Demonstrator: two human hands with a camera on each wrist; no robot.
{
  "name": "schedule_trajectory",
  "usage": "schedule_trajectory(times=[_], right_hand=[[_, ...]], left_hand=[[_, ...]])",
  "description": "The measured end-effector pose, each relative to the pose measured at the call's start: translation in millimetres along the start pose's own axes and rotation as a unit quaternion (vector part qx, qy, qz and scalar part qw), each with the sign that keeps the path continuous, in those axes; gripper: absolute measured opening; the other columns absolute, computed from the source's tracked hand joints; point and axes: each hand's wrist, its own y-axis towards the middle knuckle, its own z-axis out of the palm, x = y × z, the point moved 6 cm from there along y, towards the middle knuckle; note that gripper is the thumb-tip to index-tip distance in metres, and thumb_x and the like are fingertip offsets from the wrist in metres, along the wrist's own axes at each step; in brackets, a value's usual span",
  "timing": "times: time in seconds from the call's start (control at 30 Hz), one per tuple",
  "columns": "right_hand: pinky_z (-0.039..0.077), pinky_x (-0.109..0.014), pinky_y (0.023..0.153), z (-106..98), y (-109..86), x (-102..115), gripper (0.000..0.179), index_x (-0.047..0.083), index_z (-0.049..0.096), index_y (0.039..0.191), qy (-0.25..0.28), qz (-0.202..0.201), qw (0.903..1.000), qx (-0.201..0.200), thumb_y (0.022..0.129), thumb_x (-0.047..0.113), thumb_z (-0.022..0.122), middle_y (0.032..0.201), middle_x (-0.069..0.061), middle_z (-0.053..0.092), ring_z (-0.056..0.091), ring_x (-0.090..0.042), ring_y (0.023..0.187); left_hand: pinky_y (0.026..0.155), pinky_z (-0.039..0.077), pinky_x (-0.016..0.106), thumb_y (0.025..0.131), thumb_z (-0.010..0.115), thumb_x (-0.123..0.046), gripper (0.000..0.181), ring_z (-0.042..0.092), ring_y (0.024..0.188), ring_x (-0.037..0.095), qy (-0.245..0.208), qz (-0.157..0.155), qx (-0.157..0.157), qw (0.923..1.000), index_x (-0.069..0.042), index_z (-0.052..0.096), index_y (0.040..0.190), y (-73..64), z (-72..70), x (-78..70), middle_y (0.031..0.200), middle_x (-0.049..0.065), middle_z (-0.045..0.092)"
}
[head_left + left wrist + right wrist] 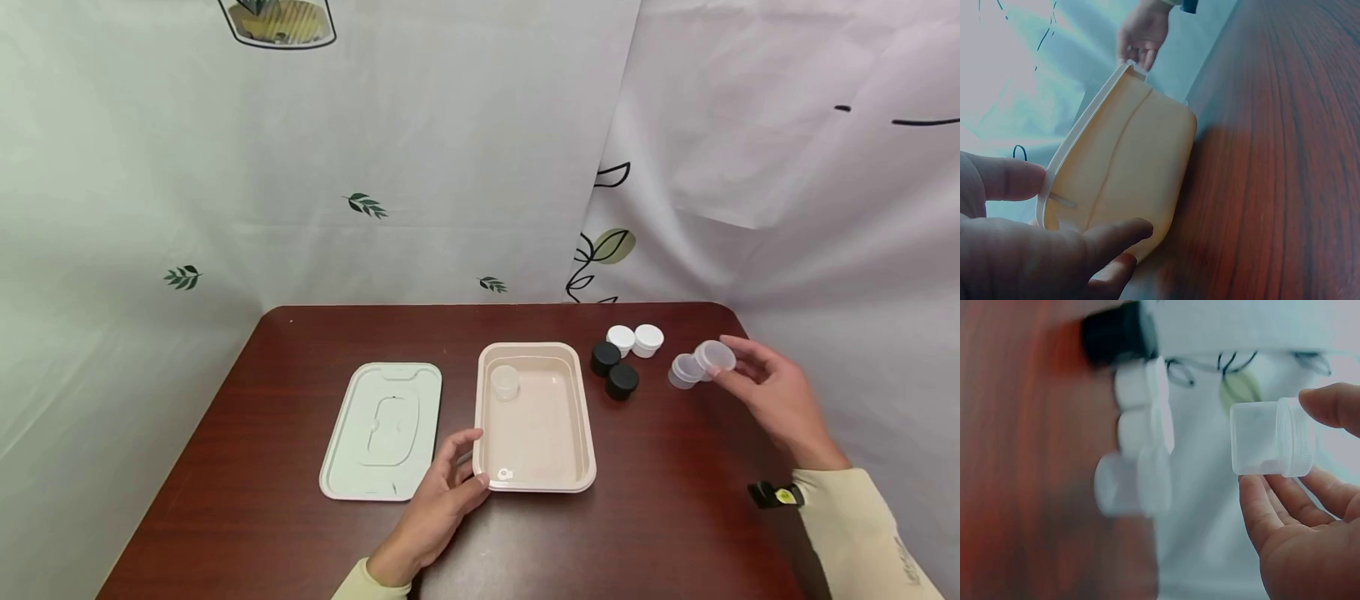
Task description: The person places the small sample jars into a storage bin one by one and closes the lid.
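Observation:
My left hand [438,504] holds the near left part of a beige plastic box [588,450] at its rim, the fingers against its outer wall. Inside the box, a small translucent jar [506,382] stands near the far left corner. Off to the right, my right hand [772,396] pinches a translucent screw-top jar [1260,437] between thumb and fingers, raised above the table. A second translucent jar [684,372] stands on the table close beside it, partly overlapped by the held one in the head view.
Two black jars [621,382] and two white jars [648,340] stand together right of the box. A pale flat lid [390,429] lies to the left of the box. The dark red wooden table [262,500] meets hanging white cloth [450,167] at the back.

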Motion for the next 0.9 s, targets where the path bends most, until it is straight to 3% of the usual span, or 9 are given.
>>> schedule_trajectory(times=[0.33,0.43,0.6,0.8,0.9], right_hand=[[0.057,-0.014,0.083,56.5,8.7,64.0,0.054,-0.001,0.059,0.143,0.024,-0.085,0.9929,0.079,0.095,0.011,0.080,0.117,0.010,0.067,0.069,0.005,0.099],[0.057,-0.014,0.086,75.0,12.1,79.7,0.051,-0.002,0.062,0.140,0.034,-0.109,0.9882,0.102,0.093,0.007,0.081,0.121,-0.001,0.069,0.070,0.002,0.099],[0.057,-0.017,0.089,107.8,14.1,97.7,0.053,-0.002,0.061,0.141,0.042,-0.116,0.9793,0.160,0.093,0.007,0.080,0.131,-0.020,0.068,0.072,0.001,0.102],[0.059,-0.024,0.093,145.1,14.8,107.4,0.054,0.001,0.062,0.141,0.031,-0.121,0.9693,0.212,0.092,0.010,0.082,0.134,-0.017,0.069,0.075,-0.025,0.115],[0.060,-0.027,0.092,161.6,13.9,106.3,0.053,0.001,0.062,0.140,0.036,-0.113,0.9653,0.233,0.092,0.011,0.081,0.132,-0.018,0.070,0.074,-0.031,0.115]], left_hand=[[0.103,0.051,0.031,0.100,0.059,0.000,0.066,0.054,0.138,0.029,0.004,0.003,-0.002,1.0000,-0.007,0.028,0.159,-1.2,0.8,-2.1,0.171,0.017,0.017],[0.104,0.051,0.032,0.100,0.059,-0.001,0.066,0.054,0.139,0.029,0.005,0.002,-0.005,1.0000,-0.007,0.028,0.159,-1.6,0.5,-2.3,0.171,0.017,0.017],[0.104,0.051,0.032,0.100,0.059,0.000,0.066,0.053,0.139,0.028,0.005,0.000,-0.008,1.0000,-0.007,0.029,0.159,-2.2,-0.4,-1.7,0.171,0.016,0.019],[0.103,0.051,0.030,0.100,0.059,0.001,0.066,0.055,0.136,0.026,0.001,0.003,-0.009,1.0000,-0.007,0.031,0.158,-1.0,-0.1,-1.3,0.170,0.016,0.020],[0.101,0.052,0.028,0.099,0.059,0.002,0.066,0.054,0.136,0.028,-0.002,0.003,-0.008,1.0000,-0.006,0.031,0.158,-0.6,0.8,-1.0,0.169,0.017,0.021]])
